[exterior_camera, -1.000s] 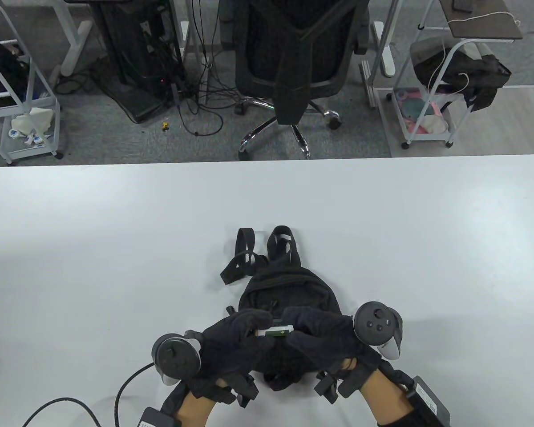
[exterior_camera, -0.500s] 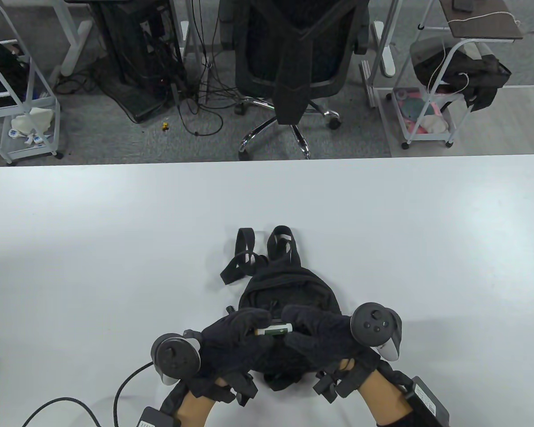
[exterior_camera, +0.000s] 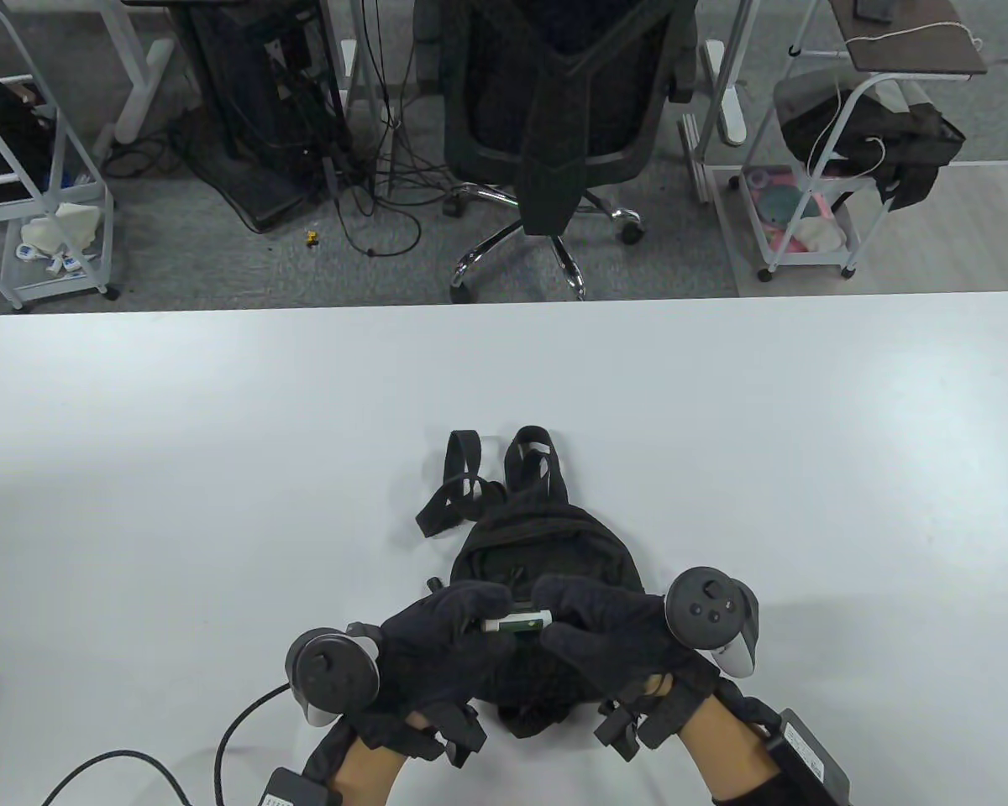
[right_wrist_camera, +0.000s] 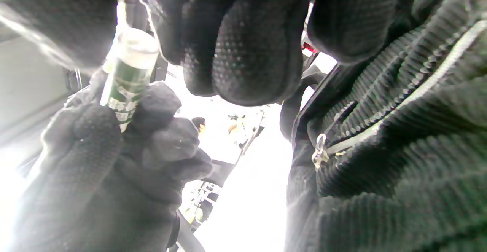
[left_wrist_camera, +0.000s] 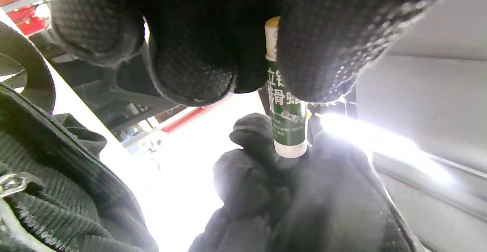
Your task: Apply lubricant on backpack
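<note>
Lubricant tube (exterior_camera: 517,623) ends under fingers (exterior_camera: 479,606)

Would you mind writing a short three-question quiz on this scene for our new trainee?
1. True or false: the lubricant stick lies loose on the table.
2. Which holds the stick? A) left hand only B) right hand only C) both
3. Fill in: the hands work just above the black ____.

Key: 1. False, it is held between the hands. 2. C. 3. backpack.
</note>
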Action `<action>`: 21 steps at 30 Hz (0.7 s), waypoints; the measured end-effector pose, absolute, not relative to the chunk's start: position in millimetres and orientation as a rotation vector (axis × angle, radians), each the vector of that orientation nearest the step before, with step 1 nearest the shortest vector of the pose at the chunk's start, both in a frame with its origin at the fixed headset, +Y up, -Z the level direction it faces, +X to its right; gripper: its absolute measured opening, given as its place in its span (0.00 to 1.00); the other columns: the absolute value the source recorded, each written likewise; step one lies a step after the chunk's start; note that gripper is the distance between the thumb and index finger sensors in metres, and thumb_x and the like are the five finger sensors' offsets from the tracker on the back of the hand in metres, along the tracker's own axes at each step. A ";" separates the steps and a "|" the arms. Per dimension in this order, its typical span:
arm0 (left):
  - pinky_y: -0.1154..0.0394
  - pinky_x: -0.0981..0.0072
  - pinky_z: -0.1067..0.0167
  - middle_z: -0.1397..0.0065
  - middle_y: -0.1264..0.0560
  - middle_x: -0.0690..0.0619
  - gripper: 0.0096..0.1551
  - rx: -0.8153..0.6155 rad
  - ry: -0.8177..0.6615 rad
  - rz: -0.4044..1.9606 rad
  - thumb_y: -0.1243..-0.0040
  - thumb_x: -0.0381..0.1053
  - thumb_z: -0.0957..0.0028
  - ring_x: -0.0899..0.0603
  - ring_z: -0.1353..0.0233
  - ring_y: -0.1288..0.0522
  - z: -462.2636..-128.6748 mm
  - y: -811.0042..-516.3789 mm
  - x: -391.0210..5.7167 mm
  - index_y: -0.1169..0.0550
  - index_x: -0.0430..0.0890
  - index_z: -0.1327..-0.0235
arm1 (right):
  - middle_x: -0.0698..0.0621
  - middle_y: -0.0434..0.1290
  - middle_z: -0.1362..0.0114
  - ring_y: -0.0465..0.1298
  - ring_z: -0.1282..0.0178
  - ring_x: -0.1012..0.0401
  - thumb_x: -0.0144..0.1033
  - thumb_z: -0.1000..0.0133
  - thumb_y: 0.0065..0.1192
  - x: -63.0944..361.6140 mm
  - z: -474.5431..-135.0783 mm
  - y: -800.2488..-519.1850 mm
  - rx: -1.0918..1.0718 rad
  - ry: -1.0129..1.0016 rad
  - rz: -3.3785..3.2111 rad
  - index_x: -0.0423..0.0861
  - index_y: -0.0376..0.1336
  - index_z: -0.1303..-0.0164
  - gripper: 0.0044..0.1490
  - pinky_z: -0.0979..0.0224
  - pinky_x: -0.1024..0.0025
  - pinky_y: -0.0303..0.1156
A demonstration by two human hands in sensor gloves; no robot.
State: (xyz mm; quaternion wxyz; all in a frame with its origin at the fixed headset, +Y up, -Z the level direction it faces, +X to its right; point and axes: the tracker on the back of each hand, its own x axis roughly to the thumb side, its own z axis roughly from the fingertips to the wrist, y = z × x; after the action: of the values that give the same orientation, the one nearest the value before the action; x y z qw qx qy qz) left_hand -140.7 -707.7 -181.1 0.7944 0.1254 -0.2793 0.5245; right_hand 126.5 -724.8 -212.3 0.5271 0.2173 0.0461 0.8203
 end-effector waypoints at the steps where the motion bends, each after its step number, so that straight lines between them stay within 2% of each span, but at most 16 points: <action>1: 0.17 0.41 0.52 0.42 0.17 0.44 0.30 0.267 -0.600 1.130 0.22 0.52 0.58 0.37 0.52 0.13 -181.0 -707.8 -140.5 0.17 0.43 0.44 | 0.54 0.81 0.43 0.87 0.55 0.59 0.67 0.51 0.62 125.8 -212.6 -726.2 0.513 0.128 1.945 0.56 0.70 0.37 0.37 0.40 0.52 0.78; 4: 0.17 0.41 0.52 0.42 0.17 0.44 0.30 0.262 -0.603 1.133 0.22 0.52 0.58 0.37 0.52 0.13 -181.0 -708.0 -139.9 0.17 0.43 0.43 | 0.54 0.82 0.46 0.87 0.58 0.59 0.64 0.50 0.60 123.8 -212.8 -727.4 0.529 0.147 1.955 0.56 0.72 0.42 0.32 0.41 0.52 0.78; 8: 0.17 0.41 0.52 0.42 0.17 0.44 0.30 0.264 -0.602 1.124 0.22 0.52 0.58 0.37 0.52 0.13 -181.4 -708.0 -140.1 0.17 0.43 0.43 | 0.55 0.79 0.41 0.87 0.53 0.61 0.58 0.52 0.71 124.5 -211.5 -722.2 0.551 0.102 1.982 0.57 0.68 0.36 0.34 0.38 0.53 0.77; 10: 0.17 0.41 0.52 0.42 0.17 0.44 0.30 0.269 -0.599 1.127 0.22 0.52 0.58 0.37 0.52 0.13 -181.1 -708.1 -139.8 0.17 0.43 0.43 | 0.55 0.78 0.38 0.86 0.51 0.61 0.57 0.52 0.73 124.9 -210.8 -721.1 0.547 0.083 2.000 0.58 0.65 0.33 0.37 0.38 0.53 0.77; 12: 0.17 0.41 0.52 0.42 0.17 0.44 0.29 0.271 -0.600 1.126 0.22 0.51 0.58 0.37 0.52 0.13 -181.0 -708.0 -139.6 0.17 0.43 0.44 | 0.53 0.78 0.37 0.87 0.51 0.60 0.66 0.52 0.66 125.0 -211.6 -724.5 0.531 0.096 2.008 0.55 0.64 0.31 0.41 0.38 0.52 0.77; 13: 0.17 0.41 0.52 0.42 0.17 0.44 0.30 0.272 -0.601 1.125 0.22 0.52 0.58 0.37 0.52 0.13 -180.9 -708.0 -139.5 0.17 0.43 0.43 | 0.52 0.79 0.39 0.87 0.52 0.59 0.67 0.51 0.62 124.8 -212.2 -726.9 0.519 0.112 1.984 0.55 0.67 0.33 0.40 0.39 0.52 0.77; 16: 0.17 0.41 0.52 0.42 0.17 0.44 0.30 0.272 -0.603 1.122 0.22 0.52 0.58 0.37 0.52 0.13 -180.6 -708.1 -139.4 0.17 0.43 0.43 | 0.52 0.82 0.44 0.88 0.56 0.59 0.64 0.49 0.57 123.2 -212.4 -728.4 0.528 0.143 1.950 0.56 0.72 0.41 0.33 0.40 0.52 0.77; 21: 0.17 0.41 0.52 0.42 0.17 0.44 0.30 0.274 -0.597 1.116 0.22 0.51 0.58 0.37 0.52 0.13 -181.2 -708.5 -139.5 0.17 0.43 0.43 | 0.55 0.79 0.39 0.87 0.51 0.61 0.58 0.51 0.67 123.7 -211.6 -724.4 0.544 0.103 1.985 0.58 0.67 0.35 0.33 0.38 0.53 0.77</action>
State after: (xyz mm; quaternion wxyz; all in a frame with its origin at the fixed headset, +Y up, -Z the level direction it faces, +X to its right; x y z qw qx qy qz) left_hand -139.5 -708.5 -181.2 0.7977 0.1276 -0.2782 0.5197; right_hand 123.7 -724.4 -211.6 0.5145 0.2264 0.0427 0.8259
